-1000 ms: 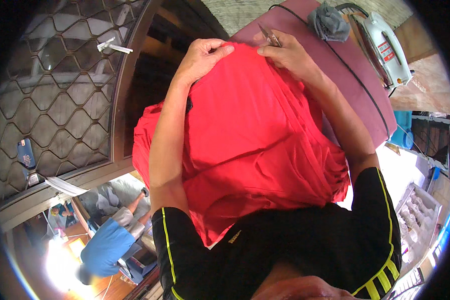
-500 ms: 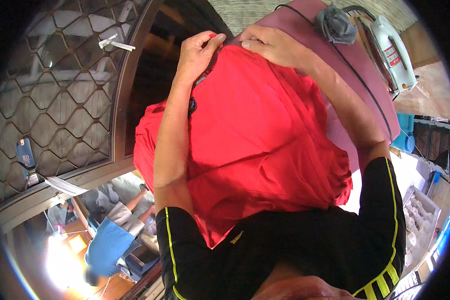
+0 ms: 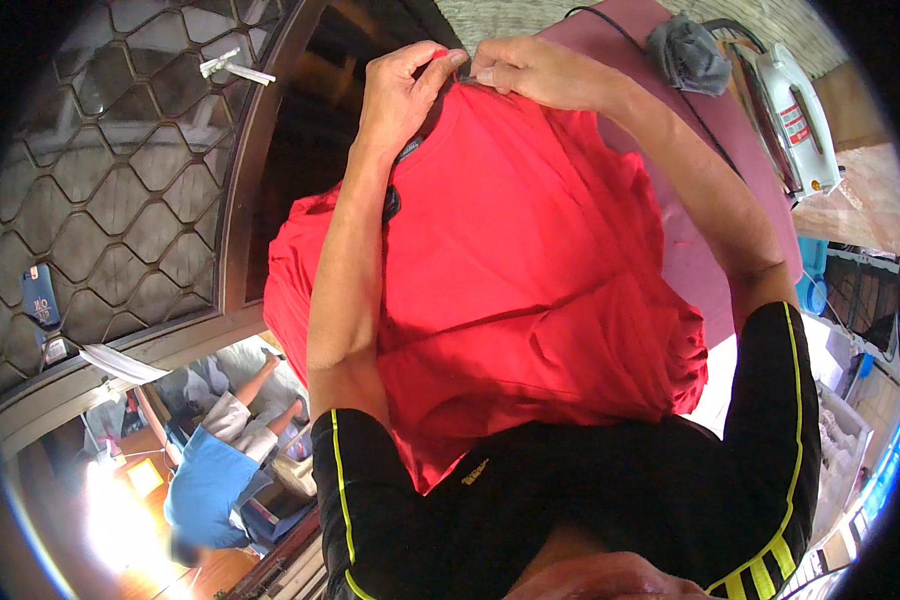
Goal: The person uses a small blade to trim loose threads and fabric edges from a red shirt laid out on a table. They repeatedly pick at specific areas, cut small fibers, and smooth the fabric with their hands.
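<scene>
1. The red garment (image 3: 510, 230) hangs spread in front of the person's chest, its far edge at the hands; creases cross its lower half; a dark label (image 3: 408, 149) shows near the left forearm.
2. The left hand (image 3: 408, 90) has thumb and fingers pinched together on the garment's far edge; the right hand (image 3: 530, 72) is just beside it, fingers curled in at the same edge; what they grip cannot be told.
3. To the right lies a pink padded surface (image 3: 695, 150); a grey cloth (image 3: 688, 55) and a black cable (image 3: 602, 18) are on it; a white iron (image 3: 802, 125) stands beyond.
4. To the left is a metal lattice (image 3: 120, 180); below it, well apart, another person in a blue shirt (image 3: 210, 478).
</scene>
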Tool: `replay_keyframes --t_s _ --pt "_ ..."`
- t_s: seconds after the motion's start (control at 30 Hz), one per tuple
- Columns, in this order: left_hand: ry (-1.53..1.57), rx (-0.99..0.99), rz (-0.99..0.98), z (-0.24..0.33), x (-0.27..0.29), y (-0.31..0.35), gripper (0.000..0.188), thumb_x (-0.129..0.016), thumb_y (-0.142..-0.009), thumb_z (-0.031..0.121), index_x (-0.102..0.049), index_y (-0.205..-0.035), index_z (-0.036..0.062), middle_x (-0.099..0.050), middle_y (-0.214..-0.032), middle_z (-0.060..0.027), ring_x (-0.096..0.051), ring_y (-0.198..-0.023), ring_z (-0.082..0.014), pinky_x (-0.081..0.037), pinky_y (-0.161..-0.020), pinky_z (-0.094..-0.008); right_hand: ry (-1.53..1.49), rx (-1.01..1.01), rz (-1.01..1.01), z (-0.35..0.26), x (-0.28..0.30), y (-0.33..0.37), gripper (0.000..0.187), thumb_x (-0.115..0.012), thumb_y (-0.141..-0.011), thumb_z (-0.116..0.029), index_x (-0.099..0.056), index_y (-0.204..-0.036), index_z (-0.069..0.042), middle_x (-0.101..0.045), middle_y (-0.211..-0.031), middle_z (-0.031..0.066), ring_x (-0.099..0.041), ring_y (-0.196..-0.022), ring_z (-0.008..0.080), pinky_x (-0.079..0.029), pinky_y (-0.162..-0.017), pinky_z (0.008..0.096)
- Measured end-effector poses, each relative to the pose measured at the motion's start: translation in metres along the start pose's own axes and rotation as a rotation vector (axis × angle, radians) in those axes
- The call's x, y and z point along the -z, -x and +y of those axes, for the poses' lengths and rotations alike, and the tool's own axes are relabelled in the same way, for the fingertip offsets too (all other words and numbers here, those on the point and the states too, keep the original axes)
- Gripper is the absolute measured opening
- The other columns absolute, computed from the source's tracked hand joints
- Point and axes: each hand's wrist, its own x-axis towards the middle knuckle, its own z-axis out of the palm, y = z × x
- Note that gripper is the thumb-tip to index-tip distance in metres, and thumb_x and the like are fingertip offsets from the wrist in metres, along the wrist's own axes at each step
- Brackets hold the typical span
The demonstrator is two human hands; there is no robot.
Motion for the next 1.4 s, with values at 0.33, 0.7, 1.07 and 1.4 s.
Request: replay_keyframes --t_s 0.33,0.7,1.07,1.4 --pt "-0.002 0.05 -0.037 -0.002 0.0 0.002 0.017 -0.069 -0.094 0.018 -0.073 -0.089 0.0014 -0.068 -0.072 -0.0009 -0.06 -0.067 -0.007 -0.048 -0.064 -0.0245 -0.168 -0.106 -0.009 0.02 0.002 0.004 0.019 -0.051 -0.099 -0.018 -0.061 -0.107 -0.004 -0.056 -0.085 0.0002 -0.051 -0.079 0.0102 -0.042 -0.069 0.0278" --pt "0.024 0.084 -0.066 -0.009 0.001 0.001 0.02 -0.069 -0.095 0.021 -0.074 -0.091 0.0027 -0.07 -0.077 -0.0009 -0.061 -0.072 -0.0068 -0.049 -0.068 -0.0238 -0.212 0.005 -0.062 0.025 -0.007 -0.019 0.017 -0.05 -0.093 -0.009 -0.059 -0.106 -0.003 -0.053 -0.087 -0.0005 -0.048 -0.079 0.0094 -0.042 -0.071 0.0269" --pt "-0.418 0.137 0.027 -0.034 0.023 0.009 0.039 -0.069 -0.093 0.04 -0.072 -0.104 0.0032 -0.071 -0.087 -0.0097 -0.066 -0.078 -0.0192 -0.052 -0.074 -0.0339 -0.226 -0.059 0.121 0.035 0.006 0.03 0.023 -0.06 -0.098 -0.023 -0.059 -0.108 -0.002 -0.048 -0.084 -0.002 -0.045 -0.077 0.0074 -0.04 -0.068 0.0255" --pt "-0.045 0.438 -0.328 0.033 0.017 0.027 0.037 -0.085 -0.077 0.035 -0.068 -0.078 0.0023 -0.062 -0.068 -0.0019 -0.055 -0.064 -0.0095 -0.047 -0.062 -0.0277 -0.306 -0.058 0.501 0.031 -0.035 0.055 0.043 -0.074 -0.089 -0.021 -0.059 -0.123 0.001 -0.066 -0.099 0.0055 -0.057 -0.089 0.0107 -0.048 -0.082 0.0275"
